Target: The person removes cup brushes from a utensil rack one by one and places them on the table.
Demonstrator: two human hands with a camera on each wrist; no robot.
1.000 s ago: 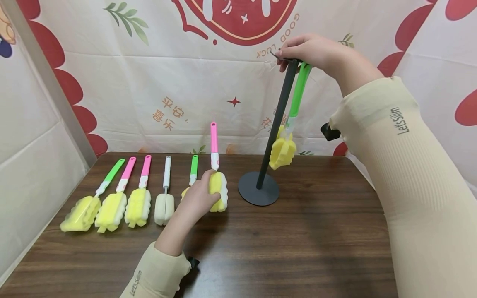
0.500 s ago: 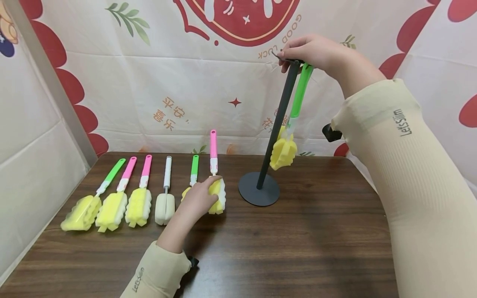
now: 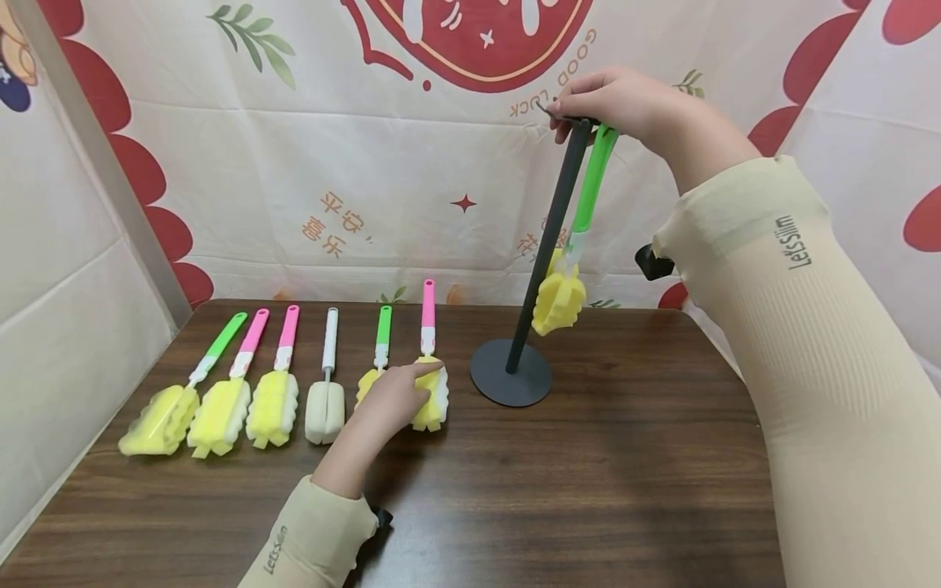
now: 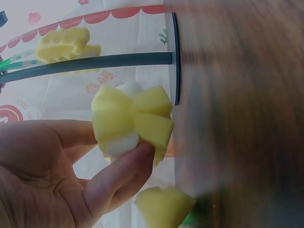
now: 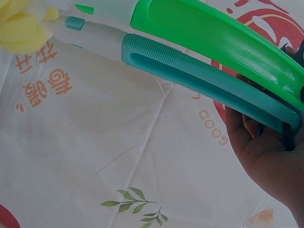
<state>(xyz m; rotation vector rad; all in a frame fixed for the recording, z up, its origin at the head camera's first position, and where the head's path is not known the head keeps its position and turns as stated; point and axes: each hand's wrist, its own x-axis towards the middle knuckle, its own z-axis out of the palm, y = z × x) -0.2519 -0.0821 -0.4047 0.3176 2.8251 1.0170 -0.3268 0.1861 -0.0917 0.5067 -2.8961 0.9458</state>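
My left hand (image 3: pixel 385 402) pinches the yellow-and-white sponge head (image 4: pixel 116 111) of a pink-handled bottle brush (image 3: pixel 429 314), its handle pointing away toward the back. In the left wrist view the thumb and fingers hold opposite sides of the sponge. At the upper right, my right hand (image 3: pixel 621 104) grips the top of a dark metal stand (image 3: pixel 551 237), which tilts on its round base. A green-handled sponge brush (image 3: pixel 594 180) hangs from that top. Beside it in the right wrist view hangs a teal-handled brush (image 5: pixel 190 78). The right fingertips are partly hidden.
Several brushes lie in a row on the brown table (image 3: pixel 588 490): a green-handled brush (image 3: pixel 165 416) at far left, two pink-handled ones, a white-handled brush (image 3: pixel 324 412), and another green-handled brush (image 3: pixel 383 335) partly behind my left hand. A printed cloth (image 3: pixel 367 163) hangs behind.
The pink-handled brush has come down and nearer in my left hand, its handle tip dropping toward the table's back edge. My right hand and the stand stay nearly still.
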